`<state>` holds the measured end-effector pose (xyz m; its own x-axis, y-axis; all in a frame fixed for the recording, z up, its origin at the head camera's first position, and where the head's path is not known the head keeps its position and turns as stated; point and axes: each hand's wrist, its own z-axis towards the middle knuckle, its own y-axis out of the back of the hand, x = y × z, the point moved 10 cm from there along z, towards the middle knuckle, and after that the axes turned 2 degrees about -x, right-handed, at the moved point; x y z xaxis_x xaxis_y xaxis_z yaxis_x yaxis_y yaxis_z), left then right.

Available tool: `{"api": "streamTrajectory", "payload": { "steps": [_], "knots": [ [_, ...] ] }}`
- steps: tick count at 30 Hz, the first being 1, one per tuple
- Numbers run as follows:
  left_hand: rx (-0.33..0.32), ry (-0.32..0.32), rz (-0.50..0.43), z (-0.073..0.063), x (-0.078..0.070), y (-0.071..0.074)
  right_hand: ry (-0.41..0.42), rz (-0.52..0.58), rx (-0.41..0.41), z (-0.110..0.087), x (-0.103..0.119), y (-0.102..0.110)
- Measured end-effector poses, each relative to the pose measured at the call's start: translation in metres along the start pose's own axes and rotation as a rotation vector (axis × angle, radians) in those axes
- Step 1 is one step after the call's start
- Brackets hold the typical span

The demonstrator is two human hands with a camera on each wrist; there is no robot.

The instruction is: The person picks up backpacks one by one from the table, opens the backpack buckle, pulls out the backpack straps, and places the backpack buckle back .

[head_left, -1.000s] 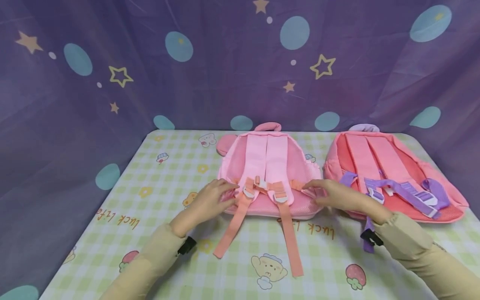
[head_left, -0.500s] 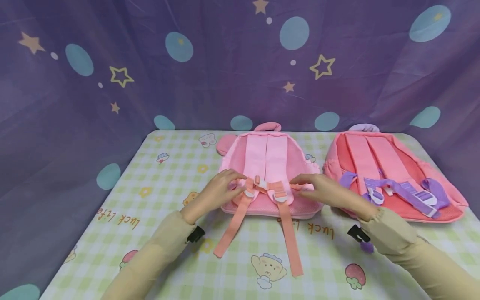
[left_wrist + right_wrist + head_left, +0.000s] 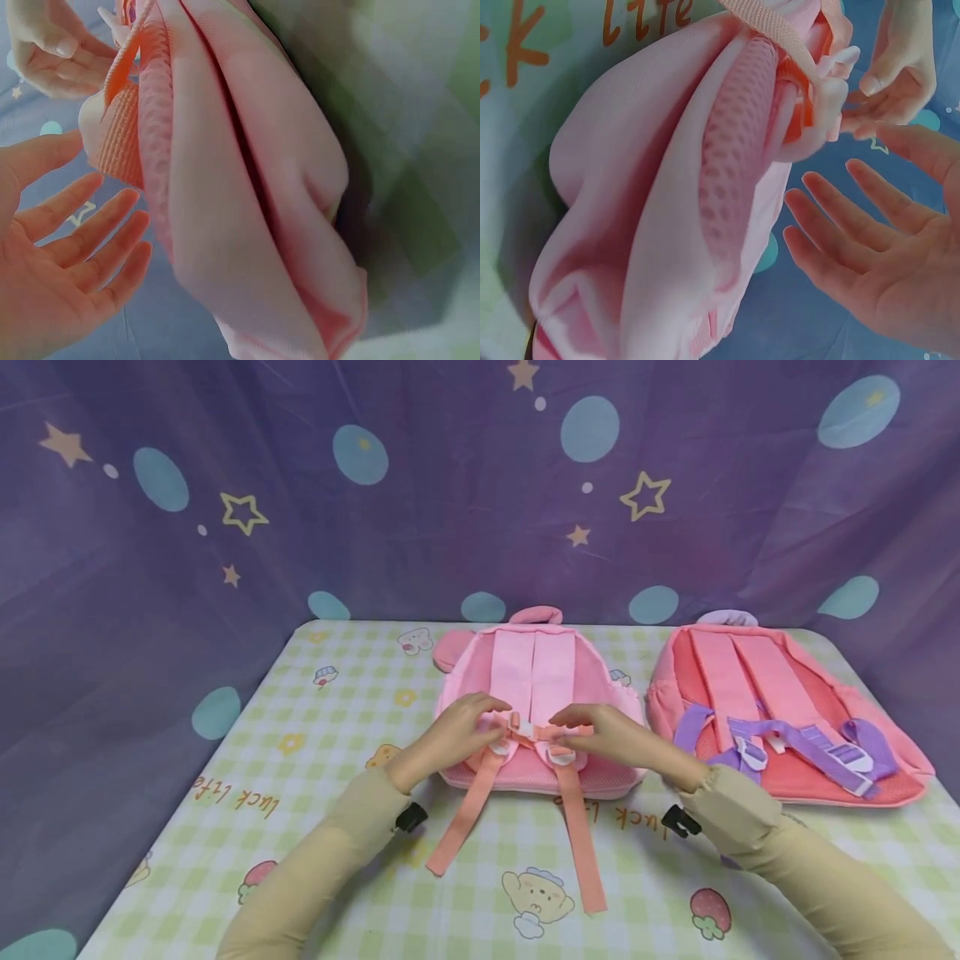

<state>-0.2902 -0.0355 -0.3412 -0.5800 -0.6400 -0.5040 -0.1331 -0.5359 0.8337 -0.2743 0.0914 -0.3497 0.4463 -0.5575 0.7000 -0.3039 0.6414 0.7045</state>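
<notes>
A pink backpack (image 3: 606,677) lies with its shoulder straps (image 3: 512,668) up in the head view. A white buckle (image 3: 522,727) on orange webbing joins the straps near their lower ends. My left hand (image 3: 459,733) hovers at the buckle's left side. Opposite it, my right hand (image 3: 617,737) is at the buckle's right side. Both wrist views show the fingers spread and relaxed beside the orange webbing (image 3: 120,139), gripping nothing. Whether any fingertip touches the webbing cannot be told.
To the right lies a coral backpack (image 3: 798,777) with purple webbing (image 3: 806,745). Two loose orange strap ends (image 3: 468,814) trail toward the front of the checked tablecloth (image 3: 337,877). A purple starry curtain (image 3: 450,527) hangs behind the table.
Both hands have moved inward from the pink backpack's sides toward the buckle, the left going right and the right going left. The backpacks have stayed in place.
</notes>
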Motion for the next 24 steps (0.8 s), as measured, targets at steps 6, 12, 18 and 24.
{"api": "streamTrajectory", "payload": {
  "steps": [6, 12, 18, 24],
  "knots": [
    [-0.015, -0.066, 0.010, 0.007, -0.005, -0.003, -0.003, -0.001, 0.014, 0.008, -0.001, -0.006],
    [0.003, -0.071, -0.016, 0.012, -0.005, -0.007, -0.036, 0.014, 0.015, 0.018, -0.007, -0.010],
    [0.051, -0.017, -0.049, 0.018, 0.001, -0.015, -0.041, 0.020, 0.012, 0.026, -0.009, -0.014],
    [0.068, 0.014, -0.061, 0.020, 0.004, -0.019, -0.016, 0.006, 0.011, 0.031, -0.008, -0.018]
  ]
}}
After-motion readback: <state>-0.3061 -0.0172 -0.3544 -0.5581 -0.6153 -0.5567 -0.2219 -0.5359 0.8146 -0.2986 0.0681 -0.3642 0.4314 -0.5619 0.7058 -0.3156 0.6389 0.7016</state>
